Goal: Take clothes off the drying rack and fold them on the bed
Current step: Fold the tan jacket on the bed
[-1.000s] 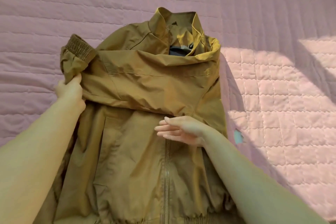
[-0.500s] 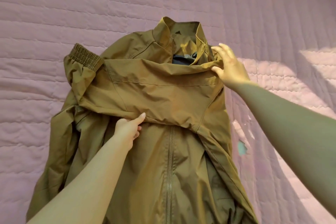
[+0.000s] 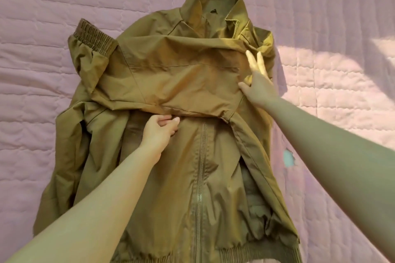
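Pink quilted bed [image 3: 42,17] broad on the left, its cover showing from the frame edge up to the rumpled side of an olive-brown jacket [image 3: 171,177], with more cover beyond the top of it. Jacket laid front up in the middle of the view, long axis running straight away from the camera: ribbed hem [image 3: 245,252] nearest, at the bottom edge, and stand-up collar [image 3: 213,4] farthest, pointing to the top. Elastic cuff [image 3: 92,37] at the upper left, tilted, ending a sleeve [image 3: 181,83] folded crosswise over the chest from the right shoulder. Loose fabric bunched in folds below the cuff along the left side. Left hand [image 3: 159,132] reaching in from the lower left, fingers curled, thumb and fingertips pinching the lower edge of the folded sleeve just left of the zip [image 3: 201,166]. Zip closed, running down the centre from under the sleeve to the hem. Right hand [image 3: 259,85] coming in from the right, fingers straight and close together, lying flat on the fold at the right shoulder, thumb spread out onto the sleeve. Right front panel lifted a little, pale lining visible beneath. Small teal patch [image 3: 289,157] on the cover just beside the jacket's right edge, under the right forearm. Bright band of sunlight [image 3: 320,74] across the quilt farther right, out to the frame edge.
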Available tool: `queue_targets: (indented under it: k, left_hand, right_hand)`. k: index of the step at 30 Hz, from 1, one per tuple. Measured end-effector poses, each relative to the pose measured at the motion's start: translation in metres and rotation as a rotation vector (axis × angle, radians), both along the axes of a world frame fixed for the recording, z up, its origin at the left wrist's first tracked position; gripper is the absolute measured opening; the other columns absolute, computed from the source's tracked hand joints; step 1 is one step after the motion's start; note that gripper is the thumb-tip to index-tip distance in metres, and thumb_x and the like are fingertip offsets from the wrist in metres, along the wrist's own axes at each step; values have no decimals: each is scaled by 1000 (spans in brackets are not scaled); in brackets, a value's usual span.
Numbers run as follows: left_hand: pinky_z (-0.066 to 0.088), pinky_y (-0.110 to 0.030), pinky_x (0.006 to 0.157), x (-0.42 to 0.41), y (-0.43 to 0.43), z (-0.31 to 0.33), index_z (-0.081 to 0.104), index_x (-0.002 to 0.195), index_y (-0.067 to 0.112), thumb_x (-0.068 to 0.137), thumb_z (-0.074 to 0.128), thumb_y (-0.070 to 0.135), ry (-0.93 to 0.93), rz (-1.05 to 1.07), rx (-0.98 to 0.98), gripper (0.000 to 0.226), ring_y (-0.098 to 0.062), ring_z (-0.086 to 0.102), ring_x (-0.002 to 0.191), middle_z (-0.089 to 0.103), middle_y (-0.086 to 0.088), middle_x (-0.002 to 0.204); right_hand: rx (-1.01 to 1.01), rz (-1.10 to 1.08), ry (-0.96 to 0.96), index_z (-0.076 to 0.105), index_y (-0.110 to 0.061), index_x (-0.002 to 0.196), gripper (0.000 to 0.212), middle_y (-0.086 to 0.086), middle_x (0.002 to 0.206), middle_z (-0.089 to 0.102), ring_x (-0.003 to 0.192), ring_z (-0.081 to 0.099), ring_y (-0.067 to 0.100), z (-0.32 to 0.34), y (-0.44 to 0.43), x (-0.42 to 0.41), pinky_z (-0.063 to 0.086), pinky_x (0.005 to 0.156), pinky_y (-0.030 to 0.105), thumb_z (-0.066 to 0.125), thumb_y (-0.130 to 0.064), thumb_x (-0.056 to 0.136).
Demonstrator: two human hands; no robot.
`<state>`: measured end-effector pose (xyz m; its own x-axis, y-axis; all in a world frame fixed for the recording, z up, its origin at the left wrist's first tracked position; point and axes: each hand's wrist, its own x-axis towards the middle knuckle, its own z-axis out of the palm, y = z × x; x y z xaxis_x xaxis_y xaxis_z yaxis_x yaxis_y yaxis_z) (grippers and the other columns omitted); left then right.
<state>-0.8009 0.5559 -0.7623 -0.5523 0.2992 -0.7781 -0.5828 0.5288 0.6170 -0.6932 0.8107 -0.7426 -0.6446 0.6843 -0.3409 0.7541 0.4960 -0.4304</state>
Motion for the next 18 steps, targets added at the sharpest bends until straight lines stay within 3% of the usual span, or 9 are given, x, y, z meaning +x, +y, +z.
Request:
queue_targets:
  k: [3,4,6,9,11,12,14,16,18]
  left_hand:
    - [54,-22,71,33,-2,11,63,100,10,92,63,17,1,-102,65,10,-14,67,77,69,-11,94]
    - [52,-24,74,48,-3,14,64,100,13,92,63,16,58,-196,93,8,-11,65,80,69,-9,96]
    - [45,-26,94,85,-9,20,63,116,23,91,63,26,349,-595,106,24,-7,57,106,63,4,118]
    - [12,-33,120,136,-22,26,32,148,33,95,53,43,729,-1135,123,58,-10,13,147,20,11,158]
    - [-4,-38,121,164,-31,24,9,154,32,96,49,44,812,-1347,104,71,-16,-15,148,-13,7,161]
    - [-7,-41,121,177,-35,22,1,154,31,96,49,42,837,-1433,81,75,-18,-23,146,-22,5,159]
    - [-12,-47,119,195,-43,16,-10,153,33,97,47,41,853,-1554,8,80,-22,-31,142,-32,2,155]
    - [-18,-51,114,208,-47,10,-17,150,36,98,43,45,832,-1620,-75,80,-25,-35,140,-40,0,151]
    - [-20,-55,111,215,-48,5,-22,148,36,99,37,48,845,-1665,-146,78,-28,-37,139,-43,-2,150]
  right_hand:
    - [-78,39,-7,16,-26,154,69,7,162,6,147,16,21,-5,-40,36,18,120,39,54,-27,96]
    - [-97,35,-18,19,-25,153,65,6,162,10,148,14,19,-6,-55,50,15,120,37,52,-30,97]
    - [-106,12,19,25,-23,152,63,5,160,19,147,18,17,1,-85,83,17,120,34,52,-33,96]
    - [-51,22,26,25,-26,151,67,-3,160,17,147,14,14,15,-126,133,14,120,32,56,-40,93]
    - [-8,7,-45,18,-32,152,73,-5,160,14,146,16,13,22,-152,166,18,117,29,58,-37,92]
    - [34,-13,-104,15,-34,152,75,-2,156,20,140,28,16,25,-164,184,29,112,28,59,-33,91]
    - [96,-58,-239,11,-38,152,81,4,135,39,104,50,18,28,-185,210,48,79,24,58,-23,88]
    - [49,-127,-301,6,-43,151,84,1,117,48,75,48,11,35,-199,229,36,54,19,54,-16,88]
    - [-18,-160,-255,5,-45,150,82,-4,109,55,69,49,7,44,-207,237,39,55,17,51,-14,90]
